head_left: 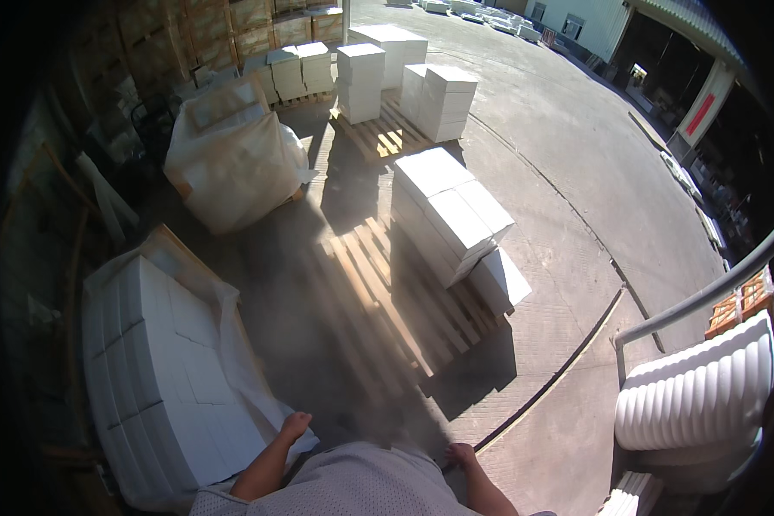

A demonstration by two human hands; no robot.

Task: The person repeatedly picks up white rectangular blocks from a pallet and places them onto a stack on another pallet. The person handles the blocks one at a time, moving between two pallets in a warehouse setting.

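White blocks near left grip

- Eight o'clock: white blocks, dark-seamed grid; milky sheeting.
- Dial centre: tan pallet, striped light and dark.
- Two o'clock, near: white boxes, greyer sides.
- Two o'clock, far: red stripe, pale pillar.
- Four o'clock: white bundle, grey-banded.
- Six o'clock: pale grey shirt, dotted.

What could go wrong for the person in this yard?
They might trip on the pale, slatted wooden pallet ahead. The loose, whitish plastic sheet near the left hand could snag. The stacked white rectangular blocks, with no strapping visible, might shift if bumped.
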